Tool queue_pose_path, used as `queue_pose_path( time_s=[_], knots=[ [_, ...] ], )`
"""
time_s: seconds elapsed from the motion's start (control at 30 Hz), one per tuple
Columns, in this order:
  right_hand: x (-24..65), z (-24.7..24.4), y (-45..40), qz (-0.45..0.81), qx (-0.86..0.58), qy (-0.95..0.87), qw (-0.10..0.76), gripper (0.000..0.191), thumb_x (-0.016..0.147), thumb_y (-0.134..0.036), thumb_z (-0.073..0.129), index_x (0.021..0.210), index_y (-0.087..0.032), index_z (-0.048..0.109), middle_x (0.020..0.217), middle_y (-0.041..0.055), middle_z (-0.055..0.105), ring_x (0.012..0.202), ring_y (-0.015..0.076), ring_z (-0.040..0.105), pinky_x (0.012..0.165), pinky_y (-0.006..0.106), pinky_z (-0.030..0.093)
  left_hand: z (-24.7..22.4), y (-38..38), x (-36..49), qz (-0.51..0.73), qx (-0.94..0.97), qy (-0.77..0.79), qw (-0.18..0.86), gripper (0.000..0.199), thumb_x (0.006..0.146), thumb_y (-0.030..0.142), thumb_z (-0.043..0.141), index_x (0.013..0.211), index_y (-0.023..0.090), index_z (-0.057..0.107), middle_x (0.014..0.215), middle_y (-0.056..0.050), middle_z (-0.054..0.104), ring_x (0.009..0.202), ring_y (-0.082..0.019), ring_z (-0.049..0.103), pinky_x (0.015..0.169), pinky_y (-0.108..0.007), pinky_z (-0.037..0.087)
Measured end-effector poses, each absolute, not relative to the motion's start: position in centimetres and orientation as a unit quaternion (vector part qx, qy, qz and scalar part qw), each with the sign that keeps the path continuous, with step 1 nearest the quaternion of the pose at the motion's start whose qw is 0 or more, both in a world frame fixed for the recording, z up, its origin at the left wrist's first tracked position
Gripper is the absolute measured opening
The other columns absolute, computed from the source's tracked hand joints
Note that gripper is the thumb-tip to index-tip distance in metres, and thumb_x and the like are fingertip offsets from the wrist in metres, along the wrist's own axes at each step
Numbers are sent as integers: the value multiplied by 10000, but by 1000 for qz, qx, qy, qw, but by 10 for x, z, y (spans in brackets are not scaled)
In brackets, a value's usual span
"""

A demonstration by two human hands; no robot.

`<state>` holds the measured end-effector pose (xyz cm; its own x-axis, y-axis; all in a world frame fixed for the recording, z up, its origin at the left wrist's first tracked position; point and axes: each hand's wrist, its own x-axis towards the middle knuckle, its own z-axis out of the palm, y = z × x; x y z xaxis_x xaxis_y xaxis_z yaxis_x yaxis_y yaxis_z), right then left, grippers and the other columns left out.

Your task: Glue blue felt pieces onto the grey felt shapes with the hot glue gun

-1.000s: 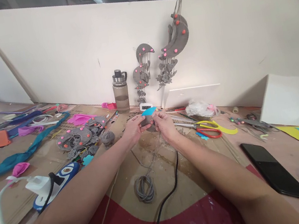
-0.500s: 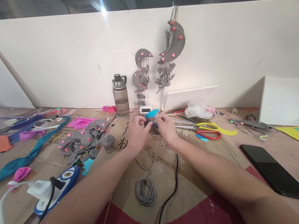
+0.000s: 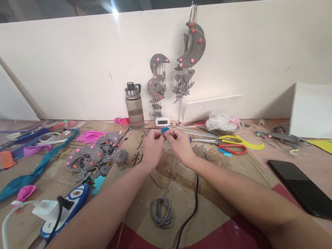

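Note:
A small piece of blue felt [image 3: 165, 129] is pinched between my two hands over the middle of the cardboard. My left hand [image 3: 153, 147] is closed, its thumb and fingertips on the felt's left side. From the right, the fingers of my right hand [image 3: 180, 144] close on the same piece. Most of the felt is hidden behind my fingers. A black cord [image 3: 195, 204] runs up the cardboard to my right wrist, where its end is hidden. Below my hands lies a coil of grey yarn [image 3: 161, 213], and a grey yarn ball [image 3: 121, 157] is left of my left hand.
A water bottle [image 3: 134, 106] and a small digital display [image 3: 162, 121] stand behind my hands. Scissors [image 3: 231, 143] and a phone [image 3: 307, 190] lie to the right. On the left are grey felt crescents [image 3: 88, 155] and a power strip [image 3: 79, 197]. Grey crescent hangings [image 3: 193, 52] hang on the white board.
My hands have come closer together. The felt, broad with a grey face and a light blue top before, now shows only as a small darker blue piece between my fingertips.

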<state>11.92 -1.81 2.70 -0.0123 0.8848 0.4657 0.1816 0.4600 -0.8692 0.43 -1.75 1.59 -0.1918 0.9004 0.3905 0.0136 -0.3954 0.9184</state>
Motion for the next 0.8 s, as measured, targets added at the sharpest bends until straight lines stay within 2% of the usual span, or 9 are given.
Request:
queue_pose_path(
  time_s=[0.1,0.2,0.3,0.53,0.8],
  knots=[
    [119,25,-19,295,-419,-646,566,110,822,-297,528,799,-203,581,717,-11,593,652,141,511,658,273,399,16,-16,6,639,495,420,413,118,732,203,659,807,190,568,739,7,616,590,-122,552,531,-244,486],
    [120,22,-17,274,-419,-649,573,85,815,-288,533,835,-207,549,753,-8,581,690,147,524,683,278,409,15,-13,6,645,460,391,469,142,732,180,647,811,184,530,760,4,627,653,-130,611,628,-298,556],
    [122,18,-13,257,-419,-642,588,112,803,-281,545,880,-212,503,780,-14,552,708,145,516,705,280,412,15,-12,6,653,437,353,507,176,723,160,654,825,176,512,803,-5,650,750,-138,649,755,-353,575],
    [124,16,-8,260,-427,-628,596,144,815,-293,536,902,-219,447,762,-29,524,670,134,496,691,276,416,21,-16,7,638,454,314,537,194,732,226,685,886,148,596,900,-47,693,815,-136,668,844,-367,561],
    [124,19,-9,278,-423,-614,606,149,802,-298,547,887,-222,452,758,-27,525,684,139,506,683,274,415,18,-12,5,642,454,307,537,181,722,248,698,829,145,595,887,-42,685,832,-138,664,829,-358,568]
  ],
)
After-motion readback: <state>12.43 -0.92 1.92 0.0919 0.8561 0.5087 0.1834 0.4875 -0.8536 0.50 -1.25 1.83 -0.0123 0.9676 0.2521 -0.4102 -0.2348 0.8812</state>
